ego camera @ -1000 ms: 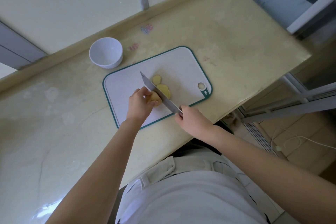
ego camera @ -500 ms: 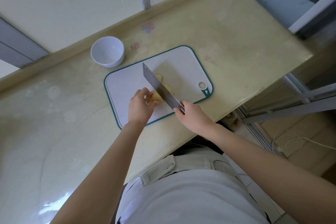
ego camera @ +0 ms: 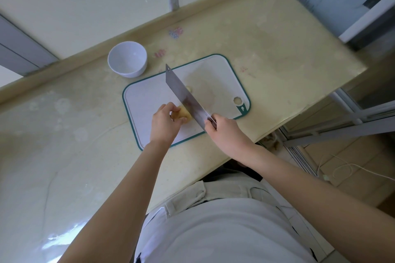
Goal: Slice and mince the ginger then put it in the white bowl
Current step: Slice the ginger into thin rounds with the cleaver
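- Pale yellow stone counter bears a white, green-rimmed plastic cutting board.
- Left hand pinches the yellow ginger chunk at its fingertips.
- Right hand grips the steel cleaver, its blade just right of the ginger.
- Round white bowl sits beyond the left hand.

Soft daylight — sharp centre, warped edges.
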`<move>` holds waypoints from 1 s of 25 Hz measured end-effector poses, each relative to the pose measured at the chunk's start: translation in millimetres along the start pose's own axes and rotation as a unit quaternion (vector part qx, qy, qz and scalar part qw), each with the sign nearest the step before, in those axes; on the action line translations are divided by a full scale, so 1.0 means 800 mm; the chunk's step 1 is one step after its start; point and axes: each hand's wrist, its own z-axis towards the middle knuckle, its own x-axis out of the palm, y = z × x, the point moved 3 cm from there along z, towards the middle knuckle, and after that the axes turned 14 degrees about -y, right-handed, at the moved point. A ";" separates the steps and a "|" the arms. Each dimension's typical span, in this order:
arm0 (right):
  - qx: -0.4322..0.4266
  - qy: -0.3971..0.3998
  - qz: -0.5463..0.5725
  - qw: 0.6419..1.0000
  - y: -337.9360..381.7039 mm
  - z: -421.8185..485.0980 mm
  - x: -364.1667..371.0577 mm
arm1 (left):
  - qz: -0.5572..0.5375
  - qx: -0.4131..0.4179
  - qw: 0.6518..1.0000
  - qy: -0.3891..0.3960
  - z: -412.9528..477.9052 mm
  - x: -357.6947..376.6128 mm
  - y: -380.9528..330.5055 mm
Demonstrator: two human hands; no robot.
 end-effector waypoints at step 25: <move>-0.023 0.013 -0.036 0.999 0.013 0.002 0.010 | 0.036 0.034 0.999 -0.006 -0.002 0.004 -0.008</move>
